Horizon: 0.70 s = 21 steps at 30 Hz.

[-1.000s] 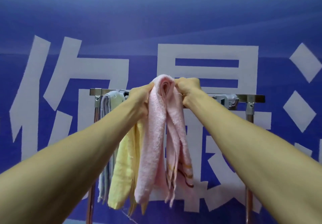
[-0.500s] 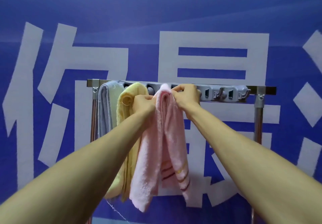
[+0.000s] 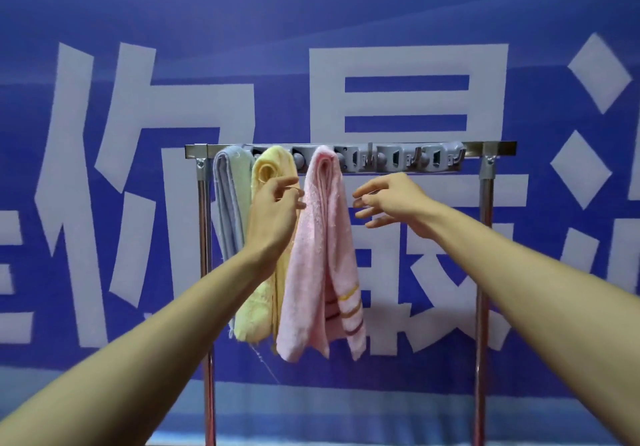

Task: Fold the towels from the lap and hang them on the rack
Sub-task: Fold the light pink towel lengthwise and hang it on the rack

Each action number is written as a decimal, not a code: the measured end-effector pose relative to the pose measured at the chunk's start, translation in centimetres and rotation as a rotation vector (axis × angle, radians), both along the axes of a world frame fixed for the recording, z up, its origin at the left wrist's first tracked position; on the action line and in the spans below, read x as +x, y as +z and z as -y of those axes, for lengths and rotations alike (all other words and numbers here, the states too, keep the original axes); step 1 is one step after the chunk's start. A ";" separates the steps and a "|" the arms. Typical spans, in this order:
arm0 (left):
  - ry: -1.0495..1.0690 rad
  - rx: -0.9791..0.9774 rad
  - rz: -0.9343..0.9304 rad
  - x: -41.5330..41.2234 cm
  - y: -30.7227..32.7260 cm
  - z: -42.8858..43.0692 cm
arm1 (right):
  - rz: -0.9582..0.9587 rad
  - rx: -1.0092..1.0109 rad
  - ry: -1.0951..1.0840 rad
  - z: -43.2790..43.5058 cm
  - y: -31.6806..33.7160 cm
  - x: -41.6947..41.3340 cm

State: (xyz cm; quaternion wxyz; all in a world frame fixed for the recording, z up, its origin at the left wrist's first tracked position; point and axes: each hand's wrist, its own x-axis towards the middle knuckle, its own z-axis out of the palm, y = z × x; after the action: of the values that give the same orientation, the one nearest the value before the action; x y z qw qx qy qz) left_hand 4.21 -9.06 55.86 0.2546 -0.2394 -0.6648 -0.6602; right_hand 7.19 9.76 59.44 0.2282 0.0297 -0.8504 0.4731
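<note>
Backdrop [image 3: 104,12]: blue banner with big white characters, fills the whole view behind everything. Metal rack [image 3: 498,150] stands in front of it, two upright posts and a horizontal top bar. Three folded towels hang side by side on the left half of the bar. Pink towel [image 3: 322,255] is the rightmost of the three, draped over the bar about mid-rack and hanging straight down, striped band near its lower right end. Yellow towel [image 3: 273,165] is just left of it, touching or nearly touching, its lower part partly hidden by the left forearm. Blue-grey towel [image 3: 230,203] is leftmost, next to the left post. Grey clip strip [image 3: 398,161] runs along the bar, with its hooks and slots on the right half bare. Both arms reach forward at bar height. Left hand [image 3: 275,210]: fingers loosely curled, gripping nothing, fingertips right at the pink towel's left edge, can't tell if they touch. Right hand [image 3: 394,199]: fingers spread and slack, holding nothing, just right of the pink towel and apart from it
</note>
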 end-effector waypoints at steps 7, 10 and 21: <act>-0.245 -0.337 0.051 6.4 -6.0 0.1 | 0.197 0.134 0.046 -1.0 -5.1 6.0; -0.351 -0.473 0.194 6.8 -10.6 -0.2 | 0.288 0.215 0.068 -2.2 -8.6 7.3; -0.540 -0.636 0.625 4.6 -29.0 -6.6 | 0.677 0.171 0.038 -8.7 -32.6 3.7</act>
State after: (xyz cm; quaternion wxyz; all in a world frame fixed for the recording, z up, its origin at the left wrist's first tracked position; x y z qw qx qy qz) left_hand 8.85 -2.46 26.89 -0.2205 -0.2594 -0.7913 -0.5078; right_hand 10.91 18.47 26.84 -0.0792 -0.0940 -0.9136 0.3876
